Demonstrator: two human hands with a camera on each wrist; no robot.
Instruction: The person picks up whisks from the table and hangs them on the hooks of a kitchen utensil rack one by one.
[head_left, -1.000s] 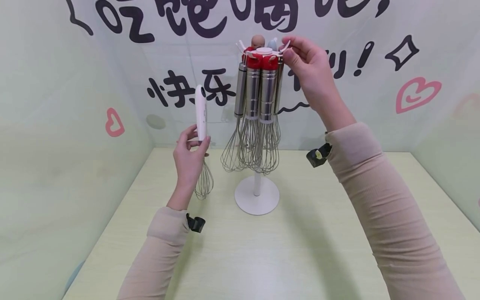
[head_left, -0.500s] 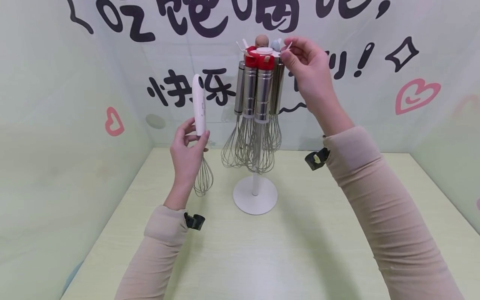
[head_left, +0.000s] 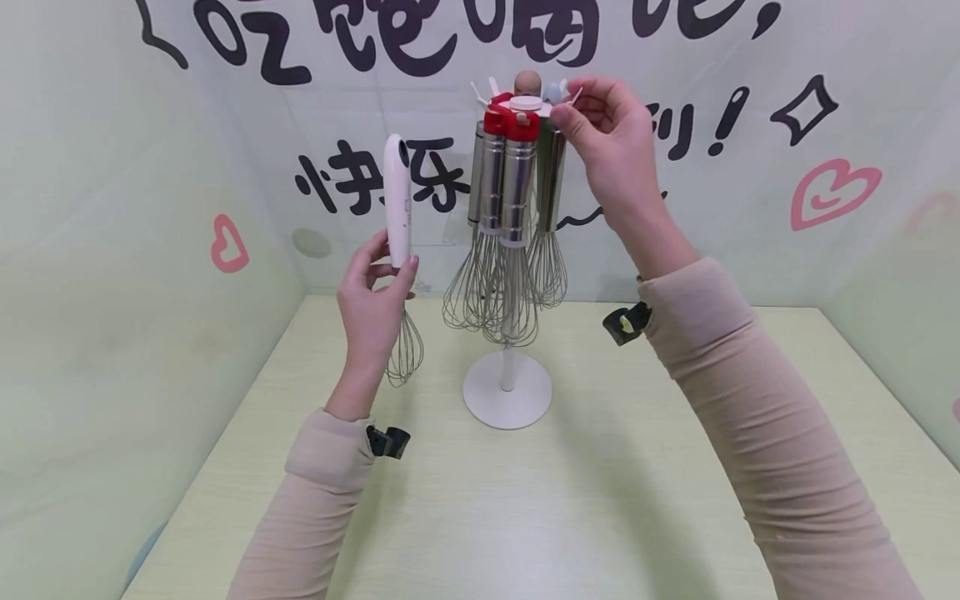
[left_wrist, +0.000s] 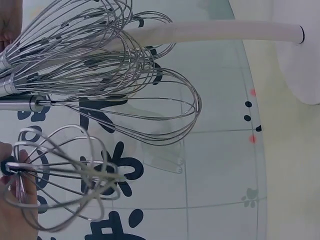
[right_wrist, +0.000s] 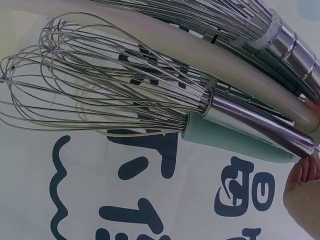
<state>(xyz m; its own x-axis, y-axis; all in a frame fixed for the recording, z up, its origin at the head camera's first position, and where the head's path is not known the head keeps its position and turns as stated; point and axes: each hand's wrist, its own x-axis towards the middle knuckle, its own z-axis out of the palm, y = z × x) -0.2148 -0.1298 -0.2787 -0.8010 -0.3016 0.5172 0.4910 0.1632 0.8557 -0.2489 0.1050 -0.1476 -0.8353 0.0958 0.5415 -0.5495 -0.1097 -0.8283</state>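
My left hand (head_left: 371, 292) holds a whisk with a white handle (head_left: 398, 200) upright, thumb and fingers pinching the handle's lower end. Its wire loops point down and show near the lens in the left wrist view. My right hand (head_left: 618, 142) pinches a small white hook at the top of a white stand (head_left: 525, 102). Several whisks hang round this stand, loops downward. Steel-handled ones with red tops (head_left: 519, 187) face the front. A whisk with a smooth steel handle (right_wrist: 260, 125) and one with a mint-green handle (right_wrist: 235, 142) hang near the right hand.
The stand's round white base (head_left: 507, 412) rests on a pale wooden table (head_left: 480, 508). Behind it hangs a backdrop (head_left: 750, 217) with dark lettering and pink hearts. A brown wooden handle end and a light blue one show behind the stand's top.
The stand's whisks have turned, the red-topped ones passing leftward across the front. My left hand has risen slightly with the white-handled whisk. The right fingers stay at the hook.
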